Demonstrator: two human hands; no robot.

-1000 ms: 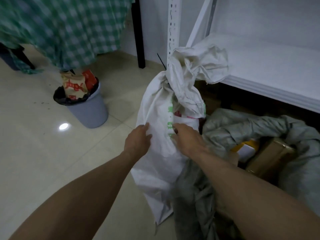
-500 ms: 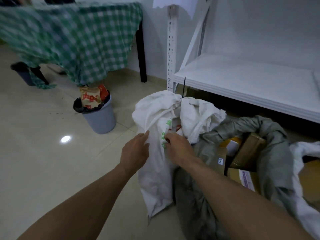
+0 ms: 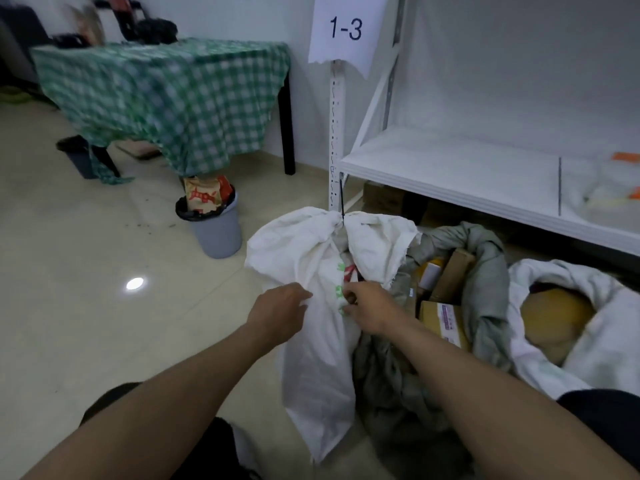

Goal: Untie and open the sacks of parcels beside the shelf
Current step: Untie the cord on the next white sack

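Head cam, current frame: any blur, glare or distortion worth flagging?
Head view: dim, flat light; checked tablecloth smeared by blur; small glare spot on the floor; shelf upright leans, wide-angle distortion; white sack, left hand and right hand reasonably sharp.

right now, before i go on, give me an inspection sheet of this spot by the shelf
surface: pale glossy floor, a few dark specks
job's things: tied white sack, black tie round its neck; grey sack open, boxes showing; second white sack open at far right
clutter: grey bin stuffed with packaging
grips: left grip and right grip both hold the tied white sack's cloth below the neck
cables: nothing seen
surroundings: white shelf with a 1-3 label; table under a green check cloth
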